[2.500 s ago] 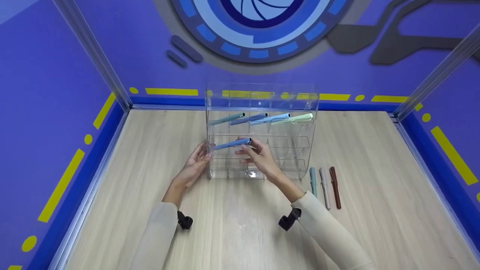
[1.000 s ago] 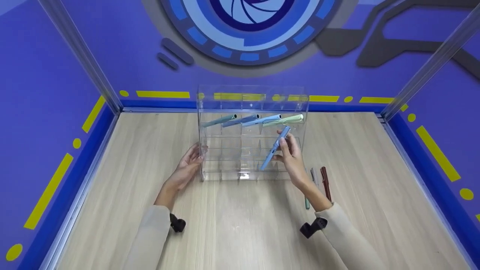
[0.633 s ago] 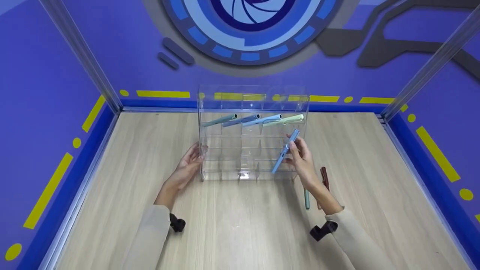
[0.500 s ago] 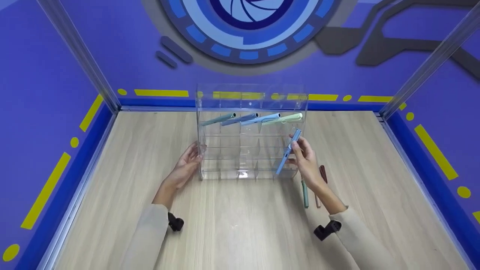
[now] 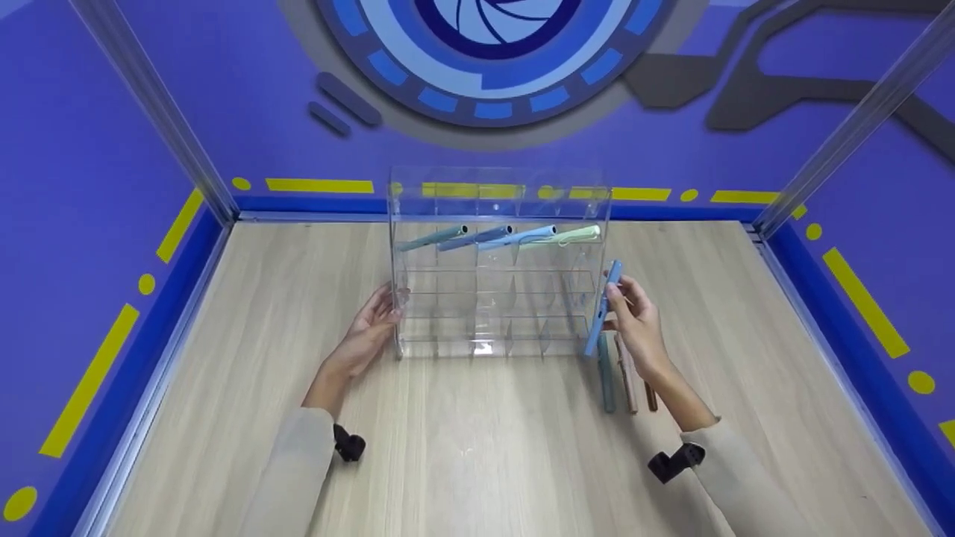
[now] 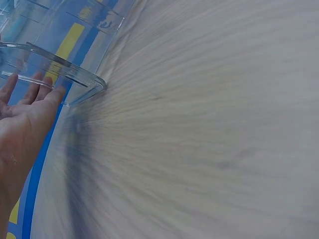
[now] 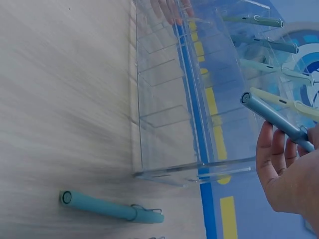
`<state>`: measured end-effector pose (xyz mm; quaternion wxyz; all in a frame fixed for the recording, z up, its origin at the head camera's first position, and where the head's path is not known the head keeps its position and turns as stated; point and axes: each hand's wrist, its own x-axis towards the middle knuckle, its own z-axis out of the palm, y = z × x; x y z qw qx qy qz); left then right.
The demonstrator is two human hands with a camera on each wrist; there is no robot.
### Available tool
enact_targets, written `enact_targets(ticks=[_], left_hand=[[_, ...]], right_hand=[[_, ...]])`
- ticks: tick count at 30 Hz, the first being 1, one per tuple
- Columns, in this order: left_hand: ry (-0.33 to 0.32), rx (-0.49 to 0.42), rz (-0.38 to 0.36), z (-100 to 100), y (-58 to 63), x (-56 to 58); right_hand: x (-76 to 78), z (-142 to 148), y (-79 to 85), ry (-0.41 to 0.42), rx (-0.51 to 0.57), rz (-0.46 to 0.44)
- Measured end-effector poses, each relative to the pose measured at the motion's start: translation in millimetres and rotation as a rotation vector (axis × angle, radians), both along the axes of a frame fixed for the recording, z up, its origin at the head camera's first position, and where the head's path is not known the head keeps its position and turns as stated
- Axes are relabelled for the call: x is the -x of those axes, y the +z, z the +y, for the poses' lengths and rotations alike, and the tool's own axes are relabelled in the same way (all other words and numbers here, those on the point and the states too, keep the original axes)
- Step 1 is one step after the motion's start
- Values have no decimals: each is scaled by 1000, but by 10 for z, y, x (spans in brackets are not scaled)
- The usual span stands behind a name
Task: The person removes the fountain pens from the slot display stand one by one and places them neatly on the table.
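Note:
A clear acrylic display rack point(image 5: 492, 282) with tiered compartments stands upright on the table. My left hand point(image 5: 371, 324) touches its left side wall, fingers nearly straight in the left wrist view. My right hand point(image 5: 638, 321) pinches a blue pen point(image 5: 601, 317) between thumb and fingers. This pen is tilted, top end up, just off the rack's right side. In an upper tier lie a teal pen point(image 5: 436, 237), a dark blue pen point(image 5: 477, 239), a light blue pen point(image 5: 522, 237) and a pale green pen point(image 5: 571, 237), all slanting.
Below my right hand, a green-teal pen point(image 5: 606, 380), a pale greyish pen point(image 5: 627, 380) and a brown pen point(image 5: 651, 397) lie on the wooden table point(image 5: 462, 462), partly covered by the hand. A purple-blue wall point(image 5: 298, 149) closes the back.
My right hand has carried the blue pen from the rack's lower left front to beyond its right side, turning it steeper. The left hand stays at the rack's left wall.

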<state>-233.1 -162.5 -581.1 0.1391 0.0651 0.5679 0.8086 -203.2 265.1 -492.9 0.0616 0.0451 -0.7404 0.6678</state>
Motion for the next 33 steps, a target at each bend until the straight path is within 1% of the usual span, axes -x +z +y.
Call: enact_targets(ticks=[4,12,21,27,33], left_hand=[[-16,37,-5,-4,0,3],[-16,29,-13,-3,-2,3],[3,4,-26,-24,-17,-8],[-5,10,-12,-27,-38,9],[-25,40,18,-24,-33,12]], right_hand=[[-13,83,8,-29,-6,-14],[-20,267,15,-118,12,-101],[-52,535,-104,-168,5,-156],[-104,711,-153,-200,23,-181],[-169,880,-207,-238,-20,-189]])
